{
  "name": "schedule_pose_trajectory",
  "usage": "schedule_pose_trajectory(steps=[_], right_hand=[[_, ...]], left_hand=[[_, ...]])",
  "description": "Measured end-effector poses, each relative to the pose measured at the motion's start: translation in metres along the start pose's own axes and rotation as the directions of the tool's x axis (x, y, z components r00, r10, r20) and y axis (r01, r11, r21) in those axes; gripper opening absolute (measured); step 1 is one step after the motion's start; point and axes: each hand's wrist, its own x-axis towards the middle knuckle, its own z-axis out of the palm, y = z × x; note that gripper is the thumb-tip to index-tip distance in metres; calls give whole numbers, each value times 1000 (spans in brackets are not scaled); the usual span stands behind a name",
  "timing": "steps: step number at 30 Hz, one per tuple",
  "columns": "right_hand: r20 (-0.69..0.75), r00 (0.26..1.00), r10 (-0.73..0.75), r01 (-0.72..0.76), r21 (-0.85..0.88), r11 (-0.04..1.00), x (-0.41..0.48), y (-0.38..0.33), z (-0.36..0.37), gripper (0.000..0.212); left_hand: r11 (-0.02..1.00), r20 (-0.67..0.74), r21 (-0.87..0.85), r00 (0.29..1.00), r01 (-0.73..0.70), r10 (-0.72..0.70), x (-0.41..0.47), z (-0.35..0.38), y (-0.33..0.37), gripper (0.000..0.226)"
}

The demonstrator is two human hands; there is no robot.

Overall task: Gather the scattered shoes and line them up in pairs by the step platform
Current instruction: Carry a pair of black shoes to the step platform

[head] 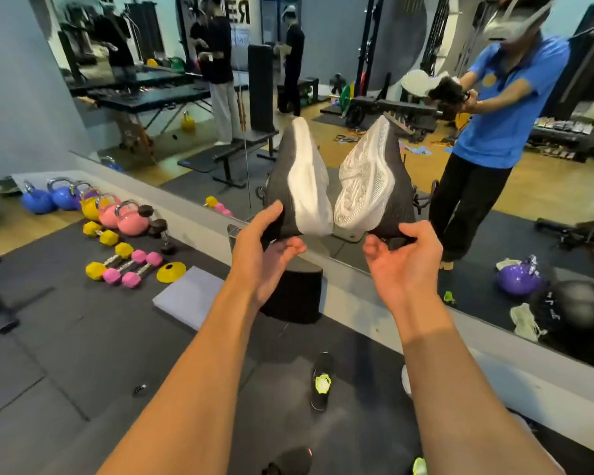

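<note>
- Head view, grip: the left hand [264, 250] pinches the heel of the left-hand shoe [304, 180], with the thumb on the dark upper and the fingers curled beneath. The right hand [400, 257] holds the heel of the right-hand shoe [362, 181] in the same way.
- Head view, position: both shoes are held up in the air before the wall mirror [172, 108], heels touching and toes up and apart. They hang above a black block [295, 296] standing at the mirror's ledge. Whether this block is the step platform cannot be told.
- Head view, handling (judged): each shoe is probably light, with a soft, yielding knit upper and a firmer foam sole. The heel or collar offers the surest hold, and neither shoe looks fragile.
- Head view, appearance: the uppers are dark grey knit and the soles white and textured, apparently a matched pair.
- Head view, remainder: a black shoe with neon-yellow tongue [322, 382] lies alone on the dark mat [83, 354], not yet gathered.
</note>
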Motion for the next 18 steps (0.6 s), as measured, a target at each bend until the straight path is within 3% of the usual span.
schedule_pose_trajectory(steps=[6, 10, 18], right_hand=[[126, 992, 18, -25, 59, 998, -40, -21, 33, 31], [152, 988, 30, -49, 123, 991, -57, -27, 62, 48], [277, 961, 14, -64, 172, 983, -76, -32, 116, 33]], left_hand=[[978, 111, -199, 991, -55, 78, -36, 17, 40, 40], [944, 77, -329, 997, 3, 24, -51, 38, 73, 82], [902, 62, -425, 991, -78, 115, -64, 58, 122, 80]])
